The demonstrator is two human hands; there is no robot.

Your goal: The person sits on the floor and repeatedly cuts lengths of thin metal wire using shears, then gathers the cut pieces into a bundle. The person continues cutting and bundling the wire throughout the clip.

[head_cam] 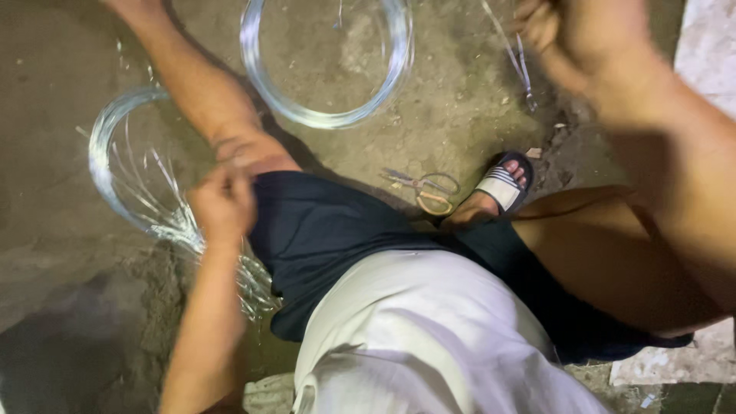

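1. At nine o'clock of the frame, on the dirt floor (61,153): a coil of thin silver wire (103,165), with a fan of cut wire lengths (165,218) spilling toward five o'clock, long axes running roughly from eleven to five.
2. Just right of that fan, at about three o'clock from the bundle: left hand (222,203), fingers curled in tight near the knee (257,153), apparently pinching wire strands; exact grip blurred, so cannot tell for certain whether closed on wire or only brushing it. Clearly the nearer hand to the cut lengths.
3. At twelve o'clock, well apart from both hands: a second wire coil (326,69), lying flat, open ring facing up.
4. Near centre, at four o'clock from that second coil: a pair of scissors (425,188) flat on the ground, blades pointing toward nine o'clock, just beside a foot in a striped sandal (502,184). Untouched by either hand.
5. At one o'clock, raised off the ground: right hand (583,34), closed into a loose fist, motion-blurred; a few wire strands (517,61) trailing from it toward six o'clock, seemingly held.
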